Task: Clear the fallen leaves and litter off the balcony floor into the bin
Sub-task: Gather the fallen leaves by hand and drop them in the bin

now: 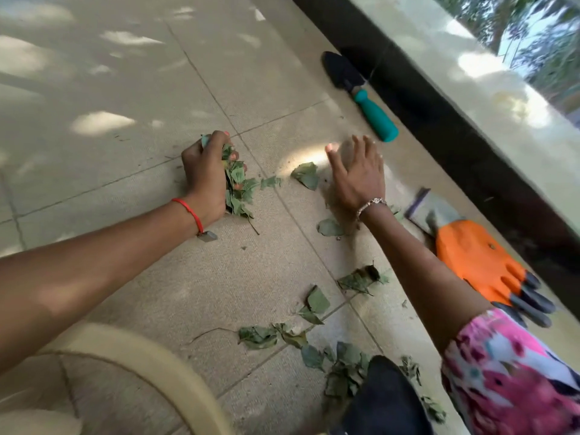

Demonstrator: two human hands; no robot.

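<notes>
Head view. The left hand [205, 180] is clenched round a wad of leaves [237, 186], resting low on the floor [125, 183]. The right hand [357, 175] is released, fingers straight and spread, low over the tiles just right of a single leaf [306, 174]. Blur hides whether the palm touches the floor. More litter lies loose nearer the person, running down to a heap [345, 368] at the bottom edge. A beige curved rim [141, 350] at lower left is probably the bin, close beside the left forearm.

The step looks like raking strays toward the handful. It would go best with the flat right hand sweeping leftward along the tile, pushing the leaf against the wad so the left hand can take it in without loosening. The wad looks full, so tipping it over the rim before gathering the near heap seems wise. Otherwise bits may drop back out.

The leaves are dull green, thin, creased and partly curled, some with stalks; they look dry and light, likely to crumble if squeezed. The tiles are pale, matt and finely ribbed, with narrow joints that could catch crumbs. A trowel [361, 92], black blade and smooth teal handle, lies by the dark glossy skirting [455, 136]. An orange rubbery glove [480, 265] with dark fingertips lies flat beside the right forearm.
</notes>
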